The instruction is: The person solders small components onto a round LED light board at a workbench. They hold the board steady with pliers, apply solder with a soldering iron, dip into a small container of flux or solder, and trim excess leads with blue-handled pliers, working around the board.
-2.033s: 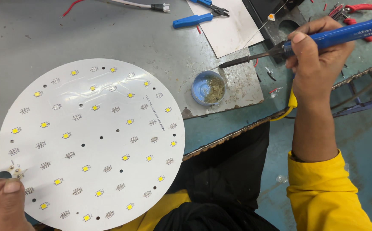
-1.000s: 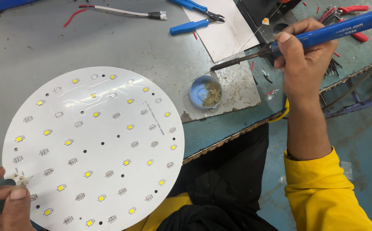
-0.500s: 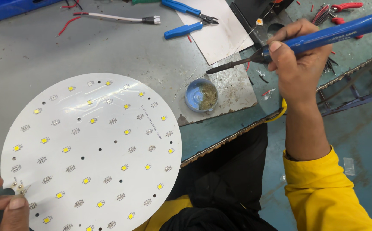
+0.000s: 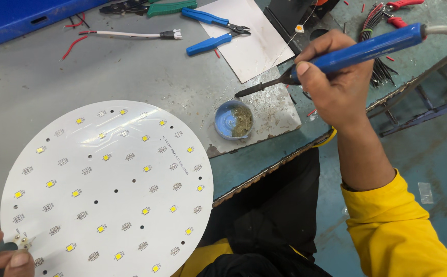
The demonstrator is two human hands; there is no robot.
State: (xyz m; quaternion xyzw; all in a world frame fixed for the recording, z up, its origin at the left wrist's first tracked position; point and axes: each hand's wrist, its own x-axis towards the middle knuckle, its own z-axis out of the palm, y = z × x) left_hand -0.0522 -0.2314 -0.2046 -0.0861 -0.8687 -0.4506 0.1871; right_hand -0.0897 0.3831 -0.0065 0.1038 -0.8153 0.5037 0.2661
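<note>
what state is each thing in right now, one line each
soldering iron: held in the right hand, tip raised above the small tin
small tin: open, residue inside
round led board: flat on the bench, left hand at its lower left edge
blue-handled pliers: lying unused, handles apart

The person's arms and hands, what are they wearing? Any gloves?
No gloves: both hands are bare. The right hand comes out of a bright yellow long sleeve, pushed partway up the forearm. Only the fingers of the left hand show, with no sleeve in view.
</note>
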